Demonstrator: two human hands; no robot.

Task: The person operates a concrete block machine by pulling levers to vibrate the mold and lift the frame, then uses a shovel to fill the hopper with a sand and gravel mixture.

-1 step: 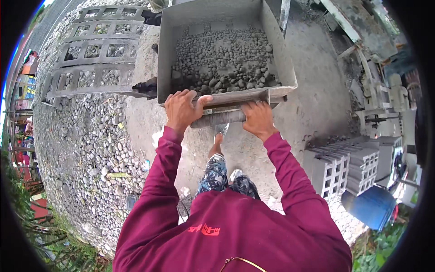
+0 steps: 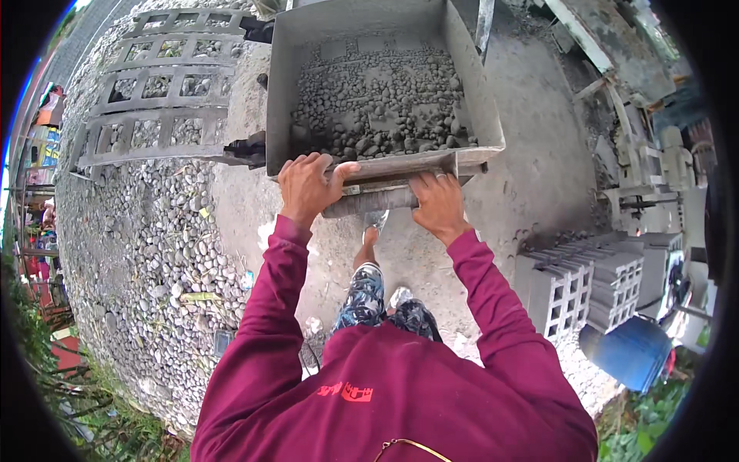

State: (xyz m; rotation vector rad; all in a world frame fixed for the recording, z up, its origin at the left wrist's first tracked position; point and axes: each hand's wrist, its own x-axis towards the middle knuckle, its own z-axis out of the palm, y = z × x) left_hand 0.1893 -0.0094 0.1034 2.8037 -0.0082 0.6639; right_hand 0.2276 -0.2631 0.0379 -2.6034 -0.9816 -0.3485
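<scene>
In front of me is an open grey box (image 2: 485,100) with raised walls, coated in dust. Stones and gravel (image 2: 385,100) in several sizes cover its bottom, the larger ones mostly toward the near wall. My left hand (image 2: 309,186) is closed over the left part of the box's near edge, thumb lying along it. To its right, my right hand (image 2: 440,204) grips the same edge, fingers bent over it, with a ring on one finger. Between both hands and just below the edge runs a thick round bar (image 2: 369,204). The fingertips are partly hidden behind the edge.
Left of the box, a grey slatted frame (image 2: 158,114) lies over loose stones (image 2: 162,269). Stacked hollow blocks (image 2: 570,292) stand at the right, with a blue container (image 2: 627,353) by them. Wooden beams (image 2: 585,38) and machinery fill the far right.
Stones inside the box have shifted slightly, with a few larger ones in different spots. Both hands keep their hold on the near edge.
</scene>
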